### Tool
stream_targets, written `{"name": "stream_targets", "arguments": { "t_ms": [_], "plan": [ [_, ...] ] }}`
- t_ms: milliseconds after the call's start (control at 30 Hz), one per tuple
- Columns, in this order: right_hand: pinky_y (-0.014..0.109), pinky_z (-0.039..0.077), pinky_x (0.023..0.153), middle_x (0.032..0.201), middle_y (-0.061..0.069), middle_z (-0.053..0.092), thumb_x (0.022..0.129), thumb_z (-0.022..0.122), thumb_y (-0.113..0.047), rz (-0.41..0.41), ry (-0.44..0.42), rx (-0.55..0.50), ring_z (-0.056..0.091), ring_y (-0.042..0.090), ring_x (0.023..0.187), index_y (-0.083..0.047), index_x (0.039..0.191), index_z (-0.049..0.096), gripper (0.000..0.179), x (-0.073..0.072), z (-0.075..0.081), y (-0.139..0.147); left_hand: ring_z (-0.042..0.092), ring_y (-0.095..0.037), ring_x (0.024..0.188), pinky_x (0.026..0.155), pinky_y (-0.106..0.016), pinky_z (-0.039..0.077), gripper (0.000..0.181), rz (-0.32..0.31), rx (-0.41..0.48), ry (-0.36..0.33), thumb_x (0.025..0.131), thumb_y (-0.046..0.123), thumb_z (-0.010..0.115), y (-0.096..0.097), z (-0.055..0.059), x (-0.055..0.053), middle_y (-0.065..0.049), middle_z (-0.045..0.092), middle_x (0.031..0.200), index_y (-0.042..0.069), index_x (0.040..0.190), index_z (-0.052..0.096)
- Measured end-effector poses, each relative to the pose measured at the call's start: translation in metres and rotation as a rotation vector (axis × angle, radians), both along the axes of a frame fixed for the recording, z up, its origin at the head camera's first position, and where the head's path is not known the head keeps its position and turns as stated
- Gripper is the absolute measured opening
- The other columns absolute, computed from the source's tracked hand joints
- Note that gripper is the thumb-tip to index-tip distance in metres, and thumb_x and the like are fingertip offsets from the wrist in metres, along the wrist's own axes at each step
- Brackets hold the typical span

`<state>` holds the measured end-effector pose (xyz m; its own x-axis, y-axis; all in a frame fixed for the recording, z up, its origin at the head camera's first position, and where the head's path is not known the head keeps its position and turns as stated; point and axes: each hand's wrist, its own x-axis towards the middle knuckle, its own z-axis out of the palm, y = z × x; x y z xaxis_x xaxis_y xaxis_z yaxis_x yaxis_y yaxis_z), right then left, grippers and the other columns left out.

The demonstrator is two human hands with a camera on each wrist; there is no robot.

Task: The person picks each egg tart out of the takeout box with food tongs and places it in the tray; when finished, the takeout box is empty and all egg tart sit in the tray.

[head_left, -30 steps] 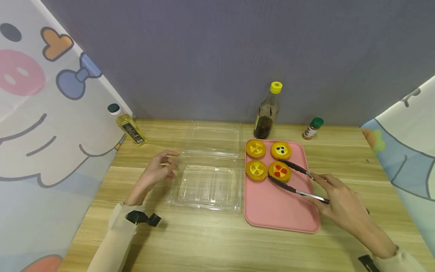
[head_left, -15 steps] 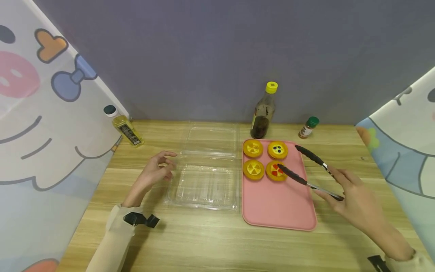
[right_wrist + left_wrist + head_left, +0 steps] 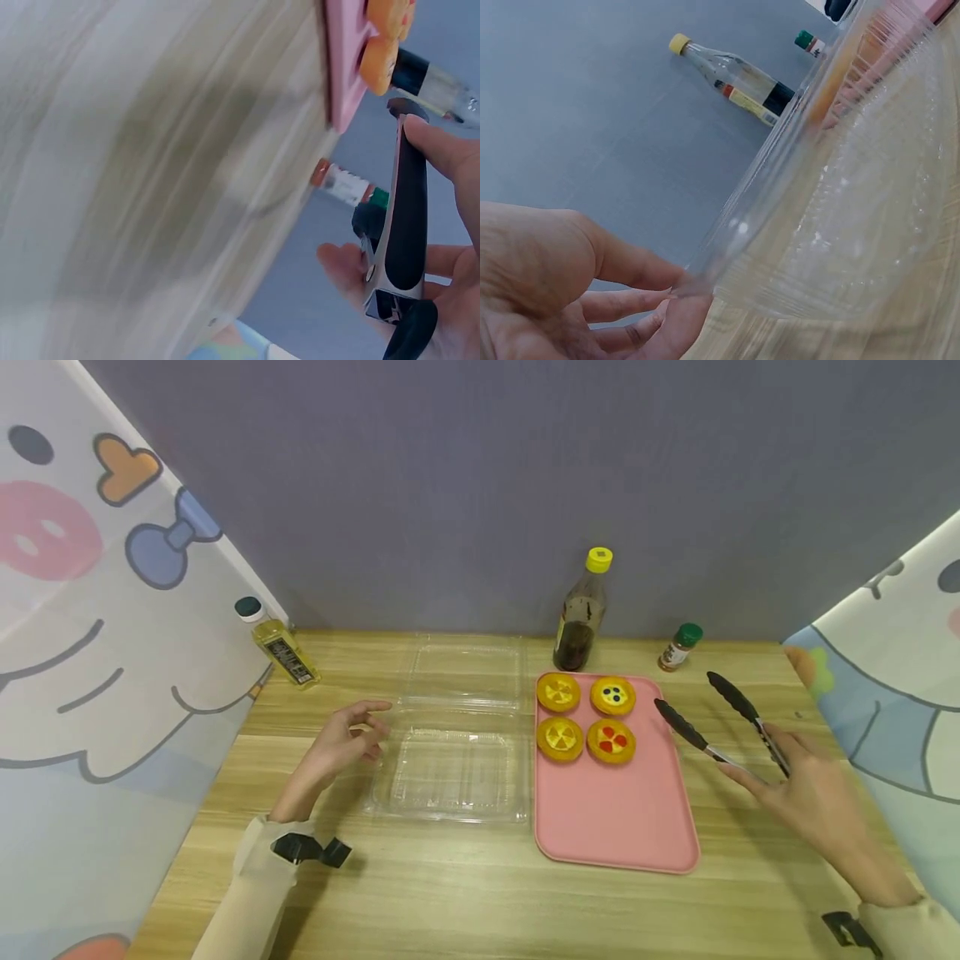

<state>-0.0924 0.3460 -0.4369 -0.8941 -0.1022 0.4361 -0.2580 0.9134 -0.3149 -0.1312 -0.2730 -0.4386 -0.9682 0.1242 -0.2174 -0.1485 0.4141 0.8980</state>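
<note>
My left hand pinches the left edge of a clear plastic clamshell box between thumb and finger, as the left wrist view shows. The box lies with its lid folded back. A pair of tongs with black tips is held in my right hand, its arms spread and nothing between them. The tips hover over and beyond the right edge of a pink tray. On the tray sit several tarts: two with yellow wedges, one with blue dots, and one with red pieces.
Behind the tray stands a dark sauce bottle with a yellow cap. A small green-capped spice jar is to its right. At the back left is an oil bottle. A grey wall closes off the wooden table's back.
The tongs have come away from around the red-topped tart and moved right with my right hand. That tart stays on the tray. My left hand keeps its place at the box.
</note>
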Motion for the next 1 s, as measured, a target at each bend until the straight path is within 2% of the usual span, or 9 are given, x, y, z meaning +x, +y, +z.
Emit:
{"name": "stream_targets", "arguments": {
  "t_ms": [167, 333, 567, 767, 1000],
  "plan": [
    [0.072, 0.047, 0.073, 0.126, 0.045, 0.058, 0.08, 0.089, -0.045, -0.049, -0.15, 0.016, 0.059, 0.068, 0.096, 0.016, 0.137, 0.055, 0.09, -0.003, -0.007, 0.01, 0.066, -0.02, 0.074, 0.069, -0.036, 0.065, 0.052, -0.012, 0.004, 0.003, 0.103, 0.002, 0.059, -0.003, -0.001, 0.0, -0.025, 0.057, 0.118, 0.001, 0.153, 0.046],
    [0.075, 0.046, 0.078, 0.126, 0.048, 0.054, 0.084, 0.085, -0.047, -0.057, -0.231, 0.034, 0.054, 0.069, 0.103, 0.02, 0.137, 0.052, 0.091, -0.007, -0.015, 0.016, 0.067, -0.021, 0.076, 0.069, -0.037, 0.065, 0.053, -0.016, -0.004, 0.015, 0.102, 0.001, 0.059, -0.004, -0.001, 0.001, -0.026, 0.057, 0.119, 0.0, 0.153, 0.046],
    [0.078, 0.045, 0.086, 0.131, 0.053, 0.047, 0.089, 0.077, -0.056, -0.11, -0.349, 0.066, 0.047, 0.072, 0.112, 0.022, 0.141, 0.045, 0.099, -0.016, -0.019, 0.019, 0.068, -0.028, 0.081, 0.068, -0.033, 0.064, 0.053, 0.009, -0.002, 0.013, 0.102, 0.001, 0.059, -0.006, -0.001, 0.004, -0.025, 0.057, 0.119, 0.002, 0.154, 0.046],
    [0.079, 0.044, 0.088, 0.134, 0.053, 0.044, 0.091, 0.073, -0.06, -0.133, -0.404, 0.058, 0.045, 0.072, 0.114, 0.022, 0.145, 0.04, 0.104, -0.019, -0.023, 0.019, 0.07, -0.03, 0.081, 0.068, -0.033, 0.065, 0.053, 0.009, 0.002, 0.022, 0.102, 0.0, 0.057, -0.006, -0.002, 0.005, -0.026, 0.057, 0.118, 0.003, 0.155, 0.046],
    [0.077, 0.048, 0.082, 0.129, 0.054, 0.048, 0.092, 0.068, -0.064, -0.135, -0.416, 0.094, 0.049, 0.072, 0.11, 0.024, 0.144, 0.04, 0.106, -0.02, -0.027, 0.016, 0.069, -0.027, 0.078, 0.069, -0.036, 0.066, 0.053, -0.013, -0.017, 0.03, 0.104, 0.004, 0.061, -0.011, 0.0, 0.005, -0.027, 0.058, 0.118, 0.003, 0.155, 0.045]
  ]
}}
